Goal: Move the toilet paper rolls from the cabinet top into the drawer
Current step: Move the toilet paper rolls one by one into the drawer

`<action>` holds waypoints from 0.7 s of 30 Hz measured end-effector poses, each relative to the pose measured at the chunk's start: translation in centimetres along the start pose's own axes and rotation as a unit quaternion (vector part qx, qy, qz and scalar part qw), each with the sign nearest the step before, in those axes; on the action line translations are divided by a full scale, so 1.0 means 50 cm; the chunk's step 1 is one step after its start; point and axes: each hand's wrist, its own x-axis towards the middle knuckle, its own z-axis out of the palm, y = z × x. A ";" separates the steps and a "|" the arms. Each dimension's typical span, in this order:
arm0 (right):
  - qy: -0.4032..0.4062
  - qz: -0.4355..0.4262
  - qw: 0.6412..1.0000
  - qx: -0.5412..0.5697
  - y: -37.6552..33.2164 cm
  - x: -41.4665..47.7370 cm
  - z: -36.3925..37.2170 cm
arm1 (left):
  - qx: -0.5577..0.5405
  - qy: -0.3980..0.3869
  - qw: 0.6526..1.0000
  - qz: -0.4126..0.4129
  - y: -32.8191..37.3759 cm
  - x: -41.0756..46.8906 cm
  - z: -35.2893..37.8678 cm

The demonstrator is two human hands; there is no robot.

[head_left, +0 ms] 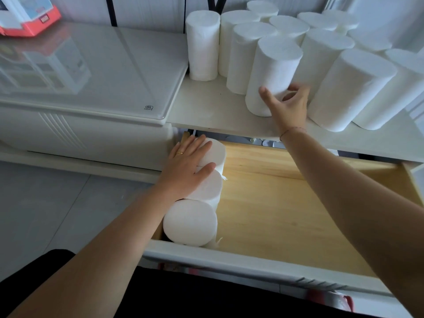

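Several white toilet paper rolls (321,49) stand upright on the white cabinet top (213,111). My right hand (289,106) wraps its fingers around the base of the nearest roll (274,70), which still rests on the cabinet top. Below, the wooden drawer (286,203) is pulled open. Three rolls stand in a row along its left side. My left hand (187,166) lies flat with spread fingers on the tops of the two far rolls (213,154). The third roll (190,222) stands at the drawer's front left corner.
A glass-topped white unit (87,72) adjoins the cabinet on the left, with a red and white box (27,17) at its back. The drawer's white front panel (229,262) is close to my body. Most of the drawer floor is bare wood. Grey floor lies at the left.
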 end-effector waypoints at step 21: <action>-0.269 -0.054 0.958 0.079 -0.051 -0.055 -0.045 | 0.026 -0.018 0.999 -0.004 0.004 -0.001 -0.006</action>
